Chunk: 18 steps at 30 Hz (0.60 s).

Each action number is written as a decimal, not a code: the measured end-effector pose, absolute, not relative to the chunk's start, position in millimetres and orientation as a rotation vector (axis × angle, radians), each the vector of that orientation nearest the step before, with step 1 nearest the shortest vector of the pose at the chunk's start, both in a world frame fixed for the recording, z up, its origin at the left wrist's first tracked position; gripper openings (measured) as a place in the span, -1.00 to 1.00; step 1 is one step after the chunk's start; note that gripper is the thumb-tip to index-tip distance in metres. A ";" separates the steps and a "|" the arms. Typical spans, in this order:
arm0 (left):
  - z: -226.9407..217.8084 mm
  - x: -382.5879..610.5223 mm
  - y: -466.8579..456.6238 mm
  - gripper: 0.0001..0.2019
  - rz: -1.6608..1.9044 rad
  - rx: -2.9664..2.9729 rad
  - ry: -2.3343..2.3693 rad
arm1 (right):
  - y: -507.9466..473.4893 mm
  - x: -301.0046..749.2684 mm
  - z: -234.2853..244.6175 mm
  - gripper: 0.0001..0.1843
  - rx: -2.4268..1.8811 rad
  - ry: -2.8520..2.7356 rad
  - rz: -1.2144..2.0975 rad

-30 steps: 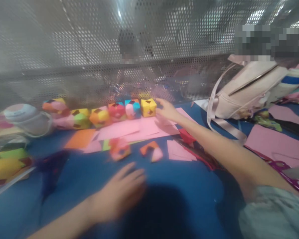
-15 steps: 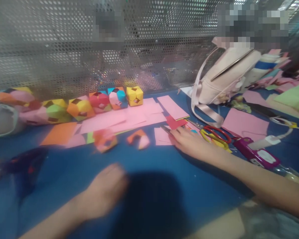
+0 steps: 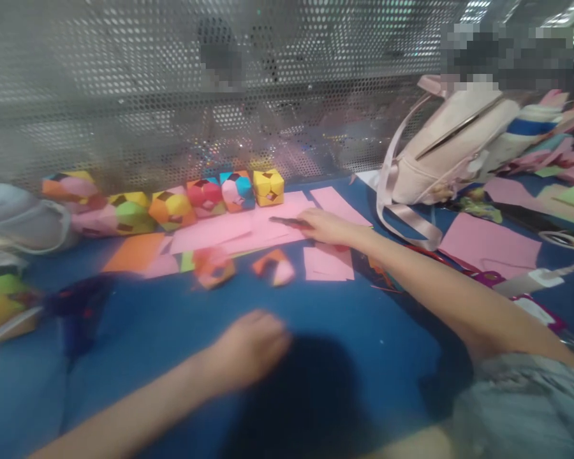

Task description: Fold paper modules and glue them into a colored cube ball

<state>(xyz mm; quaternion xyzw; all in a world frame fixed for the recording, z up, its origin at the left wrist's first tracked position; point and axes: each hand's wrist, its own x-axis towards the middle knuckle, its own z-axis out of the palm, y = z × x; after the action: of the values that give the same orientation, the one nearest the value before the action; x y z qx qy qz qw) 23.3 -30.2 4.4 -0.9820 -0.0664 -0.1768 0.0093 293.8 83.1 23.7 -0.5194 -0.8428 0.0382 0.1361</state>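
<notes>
My right hand [image 3: 321,226] is closed around a slim, dark, pointed tool [image 3: 289,222], whose exact kind I cannot make out. Its tip points left over the pink paper sheets [image 3: 229,231]. My left hand [image 3: 251,344] is curled and somewhat blurred above the blue table [image 3: 182,325]; its palm side is hidden, so anything inside does not show. Between the hands and the sheets lie a folded orange-and-pink paper piece [image 3: 273,266] and a blurred red-orange one [image 3: 213,266]. Some pink paper slips [image 3: 328,262] rest under my right forearm.
Folded paper cubes, among them a yellow one [image 3: 268,187], line the perforated metal panel [image 3: 172,127]. A dark blue glue gun [image 3: 79,312] stands at left. A pale bag [image 3: 454,140] with a strap, a pink sheet [image 3: 490,243] and a white plug [image 3: 530,284] are at right.
My right hand has moved left and away from me with the dark tool, from the pink slips to over the long sheets. My left hand has shifted right. The view has turned slightly left.
</notes>
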 end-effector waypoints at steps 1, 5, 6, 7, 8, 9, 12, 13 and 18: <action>3.6 21.5 -29.9 -0.76 -0.552 -3.064 -0.197 | 77.5 298.7 26.2 -0.85 -1.493 -2.459 0.108; -1.1 14.8 -26.1 -0.79 -0.581 -3.085 -0.252 | 40.3 328.0 30.6 -0.87 -1.597 -2.592 0.041; -2.0 14.5 -24.8 -0.79 -0.609 -3.080 -0.253 | 30.9 333.9 30.2 -0.86 -1.621 -2.608 0.033; -2.8 14.8 -23.5 -0.78 -0.641 -3.070 -0.247 | 22.5 337.6 29.5 -0.82 -1.648 -2.603 0.019; -3.4 15.7 -22.3 -0.76 -0.672 -3.056 -0.234 | 15.5 338.9 29.1 -0.79 -1.671 -2.600 0.020; -3.8 16.9 -21.3 -0.74 -0.702 -3.043 -0.218 | 10.1 337.8 28.9 -0.78 -1.679 -2.606 0.041; -4.3 20.8 -19.6 -0.74 -0.738 -3.038 -0.231 | 1.9 323.0 29.6 -0.70 -1.591 -2.682 0.189; -4.2 21.7 -19.4 -0.75 -0.733 -3.045 -0.253 | 1.1 316.1 29.2 -0.66 -1.560 -2.712 0.225; -4.4 21.8 -19.4 -0.77 -0.695 -3.070 -0.333 | 1.6 287.3 18.6 -0.76 -1.751 -2.737 -0.098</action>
<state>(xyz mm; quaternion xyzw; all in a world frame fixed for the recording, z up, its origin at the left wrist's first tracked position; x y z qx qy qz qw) 21.8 -19.4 -4.4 -0.9699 -0.1052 -0.2195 -0.0117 287.3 1.6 18.6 -0.5379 -0.8407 -0.0302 -0.0543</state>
